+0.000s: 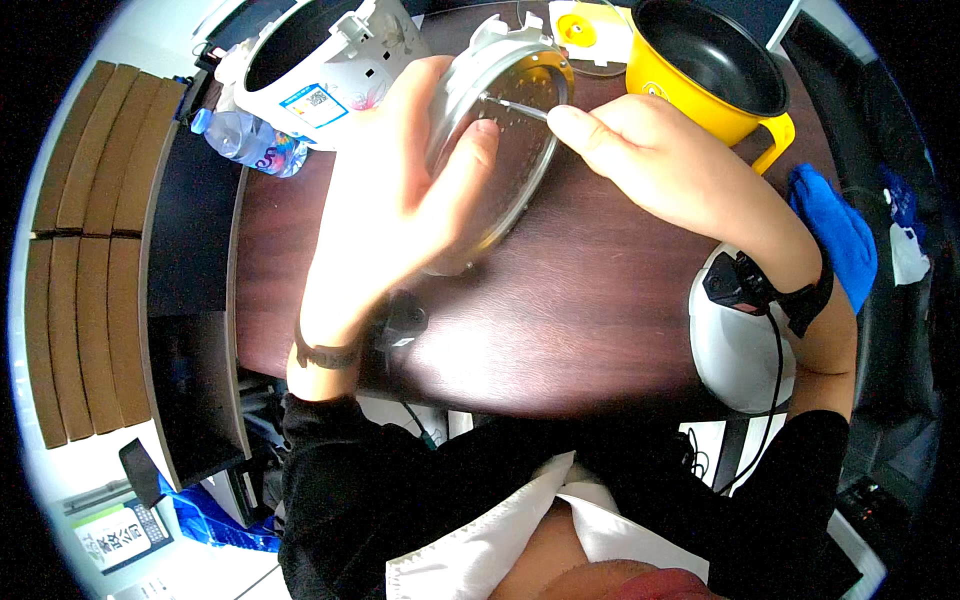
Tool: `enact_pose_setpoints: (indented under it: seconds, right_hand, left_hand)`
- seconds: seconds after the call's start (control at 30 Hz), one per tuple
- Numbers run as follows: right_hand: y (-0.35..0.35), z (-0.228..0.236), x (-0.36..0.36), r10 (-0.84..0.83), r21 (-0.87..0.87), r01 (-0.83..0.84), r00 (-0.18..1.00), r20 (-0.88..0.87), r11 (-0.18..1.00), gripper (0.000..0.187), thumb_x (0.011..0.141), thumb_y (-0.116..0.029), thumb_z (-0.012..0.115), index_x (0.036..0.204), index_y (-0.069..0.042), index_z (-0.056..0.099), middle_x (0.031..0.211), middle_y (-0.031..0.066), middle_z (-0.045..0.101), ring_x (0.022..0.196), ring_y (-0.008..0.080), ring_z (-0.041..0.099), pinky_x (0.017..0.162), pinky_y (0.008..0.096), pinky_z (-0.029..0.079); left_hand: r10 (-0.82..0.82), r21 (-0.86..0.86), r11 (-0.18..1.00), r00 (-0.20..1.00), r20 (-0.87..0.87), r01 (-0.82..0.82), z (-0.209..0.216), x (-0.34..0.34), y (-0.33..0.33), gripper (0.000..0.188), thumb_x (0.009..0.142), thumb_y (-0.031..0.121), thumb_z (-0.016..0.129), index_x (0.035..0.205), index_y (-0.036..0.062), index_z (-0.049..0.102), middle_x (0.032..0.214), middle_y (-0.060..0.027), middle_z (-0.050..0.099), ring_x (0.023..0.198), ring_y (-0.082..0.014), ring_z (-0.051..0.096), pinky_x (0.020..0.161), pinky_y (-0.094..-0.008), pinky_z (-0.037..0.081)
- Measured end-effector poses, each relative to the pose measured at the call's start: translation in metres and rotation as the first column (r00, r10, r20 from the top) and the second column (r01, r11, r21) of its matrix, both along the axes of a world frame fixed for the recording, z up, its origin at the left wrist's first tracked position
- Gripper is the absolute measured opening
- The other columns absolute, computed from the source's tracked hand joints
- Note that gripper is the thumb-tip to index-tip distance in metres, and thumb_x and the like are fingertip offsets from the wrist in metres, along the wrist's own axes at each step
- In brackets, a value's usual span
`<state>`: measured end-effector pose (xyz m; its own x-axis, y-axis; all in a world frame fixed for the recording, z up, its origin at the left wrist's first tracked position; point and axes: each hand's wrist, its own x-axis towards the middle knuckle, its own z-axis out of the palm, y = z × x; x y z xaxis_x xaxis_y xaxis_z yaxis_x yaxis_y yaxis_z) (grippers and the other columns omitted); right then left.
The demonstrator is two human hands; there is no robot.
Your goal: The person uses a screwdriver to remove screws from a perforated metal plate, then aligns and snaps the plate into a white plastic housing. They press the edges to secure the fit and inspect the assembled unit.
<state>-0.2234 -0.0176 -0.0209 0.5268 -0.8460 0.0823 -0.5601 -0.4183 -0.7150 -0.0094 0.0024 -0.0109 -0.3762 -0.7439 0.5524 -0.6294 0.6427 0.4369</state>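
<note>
My left hand [400,180] grips a round lid [515,180] with a white rim and a shiny, see-through middle. The lid stands tilted above the table, the thumb lying across its face. White hinge-like tabs stick up from its upper edge. Pinched in my right hand [640,150] is a slender metal tool [518,107], its tip at the lid's inner face near the white rim. Whether it is a screwdriver or tweezers cannot be made out. Behind my left hand stands a white pot body [300,75] with a dark inside and a blue-and-white label.
A yellow pot [662,80] with black lining stands at the far right. A white rounded object [735,345] and a blue cloth [838,235] lie by my right forearm. At the left are a water bottle [245,140] and stacked brown boxes [95,250]. A cable hangs from my right wrist.
</note>
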Motion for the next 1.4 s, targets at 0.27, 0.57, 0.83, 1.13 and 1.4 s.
enact_pose_setpoints:
  seconds: [0.27,0.57,0.83,1.13,1.4]
  right_hand:
    - [-0.003,-0.024,0.007,0.063,0.248,-0.129,0.964,0.260,0.960,0.064,0.099,-0.050,0.039,0.062,0.001,0.054,0.049,0.0111,0.049,0.042,0.0210,0.049,0.045,0.0377,0.039]
    - [0.014,-0.019,0.015,-0.228,0.794,-0.502,0.776,0.589,0.342,0.057,0.100,-0.056,0.031,0.060,-0.015,0.032,0.046,-0.0078,0.023,0.034,0.0044,0.025,0.033,0.0208,0.024]
    - [0.011,-0.011,0.009,-0.093,0.724,-0.345,0.867,0.489,0.597,0.059,0.098,-0.057,0.034,0.061,-0.012,0.039,0.046,-0.0043,0.031,0.035,0.0089,0.032,0.036,0.0276,0.028]
    - [0.013,-0.016,0.006,-0.107,-0.285,0.124,0.991,0.075,0.950,0.052,0.098,-0.039,0.045,0.067,0.001,0.061,0.061,0.0228,0.057,0.061,0.0403,0.060,0.059,0.0477,0.046]
    - [0.012,-0.016,0.006,-0.160,-0.335,0.159,0.987,0.024,0.929,0.049,0.096,-0.038,0.048,0.068,0.000,0.063,0.061,0.0221,0.058,0.061,0.0408,0.060,0.058,0.0488,0.047]
  left_hand:
    - [0.054,-0.018,0.998,0.997,0.050,-0.054,-0.010,0.003,-0.003,0.040,0.078,0.011,0.066,0.113,-0.0053,0.053,0.074,-0.0143,0.062,0.063,-0.0205,0.060,0.059,-0.0318,0.047]
    - [0.129,-0.038,0.991,0.988,0.086,-0.126,-0.006,-0.002,0.001,0.041,0.074,0.009,0.065,0.111,-0.0040,0.054,0.074,-0.0121,0.061,0.064,-0.0150,0.057,0.060,-0.0303,0.046]
    - [0.035,0.080,0.996,0.999,-0.016,-0.034,-0.003,0.003,-0.008,0.033,0.080,0.010,0.064,0.109,-0.0021,0.055,0.068,-0.0203,0.063,0.064,-0.0306,0.068,0.058,-0.0355,0.052]
    - [0.066,0.189,0.980,0.998,-0.017,-0.062,0.001,0.001,-0.004,0.033,0.082,0.010,0.065,0.111,-0.0030,0.055,0.076,-0.0163,0.065,0.070,-0.0234,0.066,0.063,-0.0317,0.051]
    - [0.041,0.130,0.991,0.999,0.023,-0.043,0.002,0.000,-0.002,0.036,0.084,0.009,0.066,0.115,-0.0069,0.054,0.080,-0.0095,0.063,0.071,-0.0108,0.059,0.064,-0.0270,0.049]
